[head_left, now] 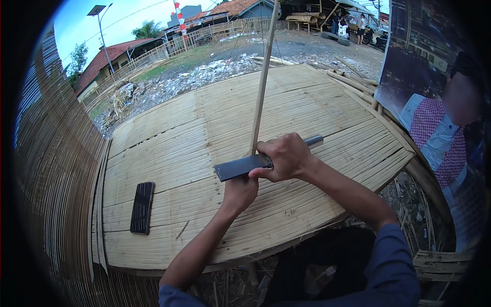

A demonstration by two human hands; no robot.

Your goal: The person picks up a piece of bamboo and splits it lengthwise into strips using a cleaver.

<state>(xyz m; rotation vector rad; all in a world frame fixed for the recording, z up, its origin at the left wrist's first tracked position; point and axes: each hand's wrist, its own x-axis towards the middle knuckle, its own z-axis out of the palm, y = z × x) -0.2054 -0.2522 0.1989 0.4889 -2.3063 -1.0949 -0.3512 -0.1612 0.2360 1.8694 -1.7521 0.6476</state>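
Note:
My right hand [286,156] is closed around a broad-bladed knife [238,167], whose grey blade points left and whose round metal handle [314,140] sticks out to the right. A long, narrow bamboo strip [263,77] rises nearly upright from behind the blade and leans slightly right at its top. Below the blade, my left hand [240,193] is at the strip's lower end and appears closed on it. The blade covers most of its fingers and the strip's foot. Both hands are over a bamboo-slat platform [169,169].
A black phone [142,208] lies on the platform's left side, near a small bamboo sliver [182,229]. A slatted bamboo screen [61,153] stands at left, a printed banner [414,56] at right. Bamboo poles [353,84] lie along the far right edge. Rubble [204,74] lies beyond.

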